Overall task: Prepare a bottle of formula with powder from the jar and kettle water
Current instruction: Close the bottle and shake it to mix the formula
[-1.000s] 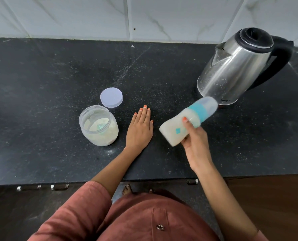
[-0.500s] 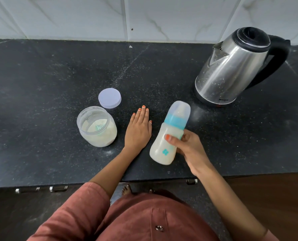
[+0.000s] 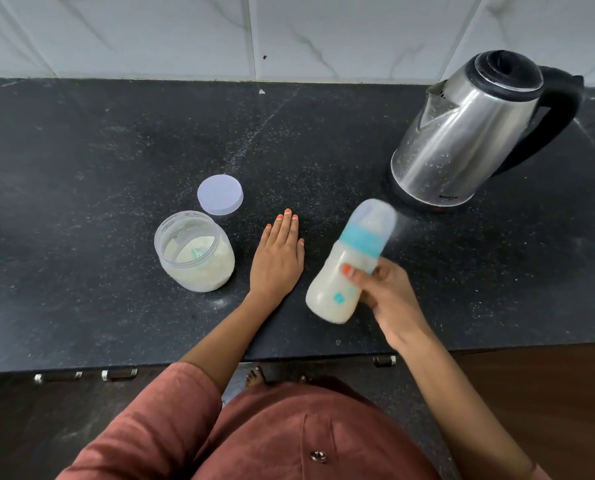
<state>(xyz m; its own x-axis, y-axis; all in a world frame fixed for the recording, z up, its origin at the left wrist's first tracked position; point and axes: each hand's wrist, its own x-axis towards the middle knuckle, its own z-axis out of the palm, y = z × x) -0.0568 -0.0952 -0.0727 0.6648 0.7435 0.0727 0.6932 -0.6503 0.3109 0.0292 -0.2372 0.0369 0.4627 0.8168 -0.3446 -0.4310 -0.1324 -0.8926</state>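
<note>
Black speckled countertop (image 3: 81, 150); white marbled wall tiles (image 3: 150, 29); metal drawer handles (image 3: 119, 374) below.

Your worktop (image 3: 81, 168) is black stone flecked with white; the wall tiles (image 3: 150, 29) behind its far edge are white with grey veining. Toward the far right corner, the kettle (image 3: 462, 140) shows a bright steel body with black lid, handle and base. The bottle (image 3: 341, 285) is milky white below, with a teal ring, clear cap and small teal mark. The jar (image 3: 171, 237) is clear, holding cream powder (image 3: 202, 275) and a teal scoop (image 3: 199, 252). The jar lid (image 3: 220, 194) is pale lilac. Your nails (image 3: 288, 212) are orange, your garment (image 3: 150, 427) rust-brown.
</note>
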